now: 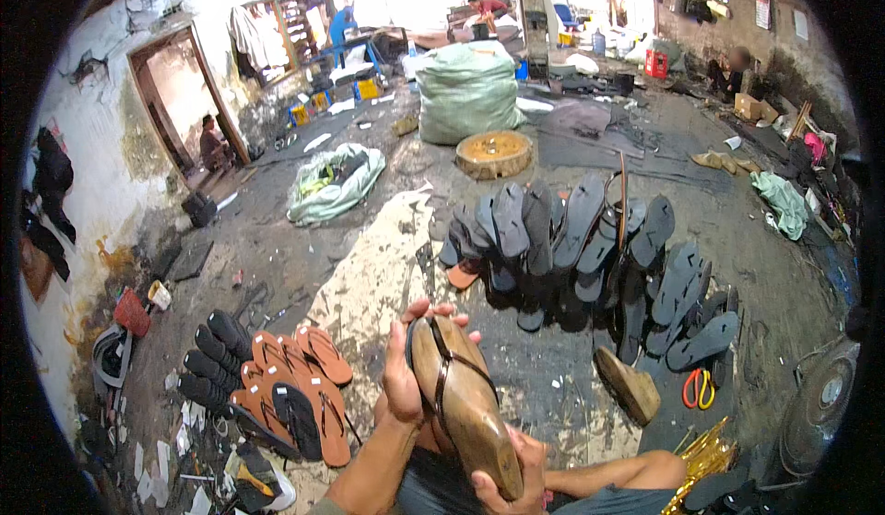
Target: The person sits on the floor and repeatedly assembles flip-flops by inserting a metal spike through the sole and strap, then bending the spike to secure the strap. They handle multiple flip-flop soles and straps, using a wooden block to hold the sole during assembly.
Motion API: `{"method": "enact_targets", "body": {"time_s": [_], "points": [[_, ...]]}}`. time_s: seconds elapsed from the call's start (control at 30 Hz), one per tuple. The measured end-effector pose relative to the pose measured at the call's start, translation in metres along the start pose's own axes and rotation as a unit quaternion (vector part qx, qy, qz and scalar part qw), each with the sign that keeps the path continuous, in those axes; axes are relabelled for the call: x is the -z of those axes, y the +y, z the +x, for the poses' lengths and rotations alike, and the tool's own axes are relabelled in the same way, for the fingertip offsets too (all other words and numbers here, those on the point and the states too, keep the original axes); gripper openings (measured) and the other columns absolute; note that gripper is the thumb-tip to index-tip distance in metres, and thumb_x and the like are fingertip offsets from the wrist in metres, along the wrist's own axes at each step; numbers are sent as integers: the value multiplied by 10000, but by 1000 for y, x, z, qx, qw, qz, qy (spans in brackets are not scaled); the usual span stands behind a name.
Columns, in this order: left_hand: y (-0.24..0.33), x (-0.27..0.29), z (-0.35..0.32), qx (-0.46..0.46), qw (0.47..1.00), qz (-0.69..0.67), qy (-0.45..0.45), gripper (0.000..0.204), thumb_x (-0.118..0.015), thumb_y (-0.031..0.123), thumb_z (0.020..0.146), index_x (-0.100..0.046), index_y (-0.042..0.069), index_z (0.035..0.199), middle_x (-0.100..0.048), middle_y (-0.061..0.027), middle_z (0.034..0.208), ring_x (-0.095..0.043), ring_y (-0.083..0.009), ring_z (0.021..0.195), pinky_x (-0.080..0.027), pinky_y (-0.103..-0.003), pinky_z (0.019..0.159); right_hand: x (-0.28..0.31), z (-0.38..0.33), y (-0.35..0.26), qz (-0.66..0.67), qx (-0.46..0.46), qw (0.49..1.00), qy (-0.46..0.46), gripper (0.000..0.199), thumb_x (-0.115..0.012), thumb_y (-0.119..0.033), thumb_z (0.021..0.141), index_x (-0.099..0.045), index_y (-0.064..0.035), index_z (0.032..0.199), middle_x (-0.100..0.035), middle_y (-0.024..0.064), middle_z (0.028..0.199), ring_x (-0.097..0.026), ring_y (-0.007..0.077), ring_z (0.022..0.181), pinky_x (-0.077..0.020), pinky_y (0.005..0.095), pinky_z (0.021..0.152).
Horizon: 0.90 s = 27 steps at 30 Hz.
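Between left hand [400,381] and right hand [532,471], each grip around it, one strapped wooden last [467,397]; rightward, one wooden block [629,386]

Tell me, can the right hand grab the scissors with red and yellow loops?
Probably not right now: the right hand is holding the wooden foot. Letting go might help: the scissors lie on the floor beyond the bent knee, loops uncovered.
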<state>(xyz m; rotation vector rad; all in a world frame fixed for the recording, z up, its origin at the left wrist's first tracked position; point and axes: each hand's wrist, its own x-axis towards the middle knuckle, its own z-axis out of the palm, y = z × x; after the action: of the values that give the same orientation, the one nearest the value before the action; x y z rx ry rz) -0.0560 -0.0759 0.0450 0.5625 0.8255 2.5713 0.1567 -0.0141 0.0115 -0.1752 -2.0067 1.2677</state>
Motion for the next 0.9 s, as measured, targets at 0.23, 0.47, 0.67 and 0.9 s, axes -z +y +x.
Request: {"method": "enact_targets", "body": {"time_s": [0.23, 0.47, 0.67, 0.9], "points": [[-22, -1, -78, -9, 903, 430, -4, 1339, -907, 493, 730, 18, 18, 1575, -358, -209, 1418, -418, -277, 1320, -352, -453, 1137, 1, 18, -5, -128, 18, 991, -24, 753, -829, -260, 828, -498, -9, 1457, -536, 266, 1380, -527, 453, 1203, -400, 514, 1040], [-33, 13, -124, 126, 924, 354, -66, 1027, -968, 237, 658, -188, 145, 1318, -394, -171, 1355, -443, -253, 1296, -385, -423, 1112, 45, 74, 18, -15, -93, 986, -138, 513, -779, -251, 889, -619, -18, 1318, -603, 187, 1103, -621, 311, 988, -530, 379, 855], [-27, -27, -114, 146, 915, 364, -99, 1007, -986, 245, 664, -235, 121, 1322, -422, -177, 1330, -454, -258, 1300, -390, -430, 1100, 68, 84, 32, 5, -99, 970, -224, 470, -744, -198, 933, -628, -27, 1355, -651, 163, 1069, -662, 250, 982, -544, 331, 834], [11, -51, -148, 256, 840, 412, -245, 1073, -998, 336, 641, -290, 110, 1413, -47, -347, 1653, -323, -360, 1477, -286, -526, 1194, 93, 48, 68, 385, -498, 759, -167, 657, -643, -550, 970, -593, 23, 1287, -687, 149, 1190, -693, 215, 988, -568, 365, 871]]}}
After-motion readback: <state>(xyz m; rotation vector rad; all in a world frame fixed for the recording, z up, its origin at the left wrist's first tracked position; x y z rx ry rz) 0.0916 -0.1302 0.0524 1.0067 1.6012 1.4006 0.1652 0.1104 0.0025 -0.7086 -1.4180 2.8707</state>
